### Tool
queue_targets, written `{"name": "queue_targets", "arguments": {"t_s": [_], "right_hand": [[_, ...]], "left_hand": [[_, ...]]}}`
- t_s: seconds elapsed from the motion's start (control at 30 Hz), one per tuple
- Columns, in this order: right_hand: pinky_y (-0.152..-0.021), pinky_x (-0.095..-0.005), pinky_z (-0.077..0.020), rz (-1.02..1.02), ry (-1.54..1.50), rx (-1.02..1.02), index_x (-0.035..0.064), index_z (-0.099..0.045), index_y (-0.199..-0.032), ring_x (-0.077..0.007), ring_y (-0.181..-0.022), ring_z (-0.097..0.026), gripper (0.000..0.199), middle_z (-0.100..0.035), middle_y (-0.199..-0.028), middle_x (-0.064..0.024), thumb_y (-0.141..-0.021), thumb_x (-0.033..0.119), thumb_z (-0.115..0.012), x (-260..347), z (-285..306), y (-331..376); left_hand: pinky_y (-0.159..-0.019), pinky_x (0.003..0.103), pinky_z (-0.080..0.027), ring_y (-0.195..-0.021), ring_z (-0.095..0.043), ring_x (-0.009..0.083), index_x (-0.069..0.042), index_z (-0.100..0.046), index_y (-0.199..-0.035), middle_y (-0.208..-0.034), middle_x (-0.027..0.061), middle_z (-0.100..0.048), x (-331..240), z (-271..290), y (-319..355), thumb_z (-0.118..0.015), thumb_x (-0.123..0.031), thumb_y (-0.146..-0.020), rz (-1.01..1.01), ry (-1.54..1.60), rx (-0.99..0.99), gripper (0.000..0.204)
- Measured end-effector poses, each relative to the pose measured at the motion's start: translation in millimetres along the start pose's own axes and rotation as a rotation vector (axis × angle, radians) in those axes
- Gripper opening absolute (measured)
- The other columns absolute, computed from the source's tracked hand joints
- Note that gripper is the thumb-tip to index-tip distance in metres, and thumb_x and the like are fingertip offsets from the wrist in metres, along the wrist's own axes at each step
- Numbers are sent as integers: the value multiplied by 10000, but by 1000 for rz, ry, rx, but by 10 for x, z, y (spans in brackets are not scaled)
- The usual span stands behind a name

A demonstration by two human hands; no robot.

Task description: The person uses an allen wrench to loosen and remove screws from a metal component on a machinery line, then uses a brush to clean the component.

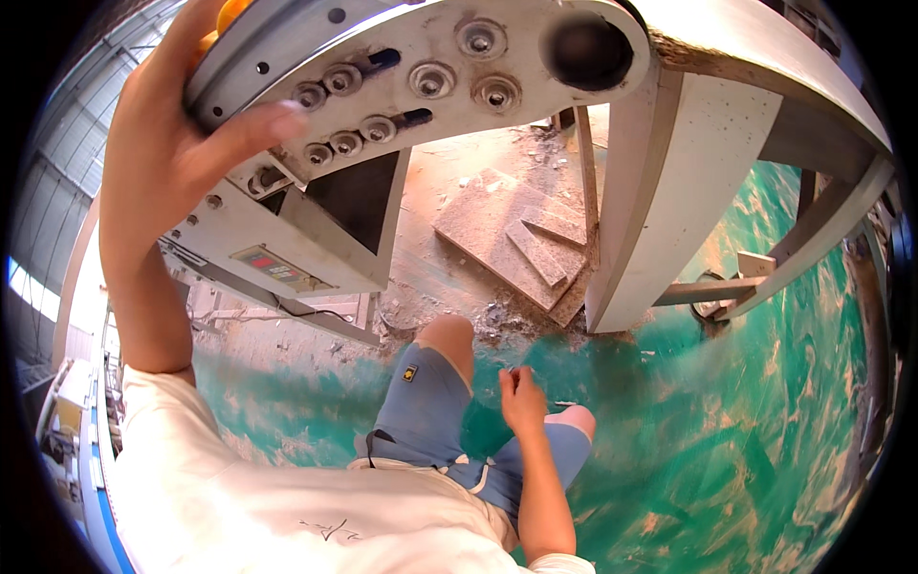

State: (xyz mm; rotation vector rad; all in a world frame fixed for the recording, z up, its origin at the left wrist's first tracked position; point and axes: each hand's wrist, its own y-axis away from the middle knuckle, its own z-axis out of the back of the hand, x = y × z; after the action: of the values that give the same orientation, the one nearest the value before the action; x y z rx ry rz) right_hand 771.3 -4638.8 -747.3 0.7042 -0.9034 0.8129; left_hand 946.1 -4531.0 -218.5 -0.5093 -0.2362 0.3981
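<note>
My left hand (167,143) reaches up to a dusty grey metal arm (411,96) of a machine. Its thumb lies along the bolted face of the arm, and the fingers go over the upper edge, partly out of view. Several hex-socket bolts, two slots and a large round hole (586,51) mark that face. Beside the fingers shows a bit of an orange part (229,13), mostly cut off. My right hand (522,400) is low above my right knee, fingers pinched together. A small, bright thing seems to be at its fingertips, too small to name.
Under the arm is a machine housing (287,244) with a small control panel (279,269). A grey table frame (660,191) with wooden-edged top stands at right. Dusty board offcuts (516,234) lie on the floor between them. The floor (688,421) is worn green.
</note>
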Motion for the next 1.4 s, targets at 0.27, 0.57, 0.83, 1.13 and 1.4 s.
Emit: {"name": "queue_targets", "arguments": {"t_s": [0.27,0.57,0.83,1.13,1.4], "right_hand": [[-575,-337,-458,337,-370,-258,31,-648,-991,-210,-596,-564,207,-610,-699,-101,-1042,226,-599,1200,1361,-318],[-603,-254,-462,1108,-463,-612,-43,-672,-1042,-126,-668,-557,126,-640,-829,-86,-988,70,-683,2628,2297,-574],[-669,-204,-471,1039,-305,-767,-39,-693,-1111,-73,-763,-601,203,-694,-860,-38,-1049,140,-619,2914,2434,-651],[-586,-268,-475,1028,110,-1008,-33,-695,-990,-166,-652,-591,121,-671,-799,-85,-968,83,-719,3113,2491,-697],[-544,-216,-406,1025,268,-1114,-18,-709,-1009,-64,-617,-498,131,-600,-720,-19,-1010,109,-679,3175,2453,-661]], "left_hand": [[-861,370,-586,-976,-745,253,-54,-531,-1466,-1065,156,-746,11,-44,53,-893,-379,-762,18,-125,-69,855],[-822,312,-567,-922,-737,194,-45,-568,-1426,-1029,123,-753,-58,-84,36,-895,-330,-775,86,-197,-137,782],[-811,299,-573,-905,-734,185,-40,-596,-1395,-1013,116,-754,-90,-102,46,-911,-198,-757,52,-170,-179,729],[-841,311,-591,-921,-739,201,-60,-598,-1403,-1061,142,-749,99,-117,71,-916,-156,-747,-89,-100,-194,735],[-850,336,-614,-956,-751,247,-65,-595,-1403,-1108,160,-735,42,-132,111,-913,-156,-755,-33,-73,-224,728]]}}
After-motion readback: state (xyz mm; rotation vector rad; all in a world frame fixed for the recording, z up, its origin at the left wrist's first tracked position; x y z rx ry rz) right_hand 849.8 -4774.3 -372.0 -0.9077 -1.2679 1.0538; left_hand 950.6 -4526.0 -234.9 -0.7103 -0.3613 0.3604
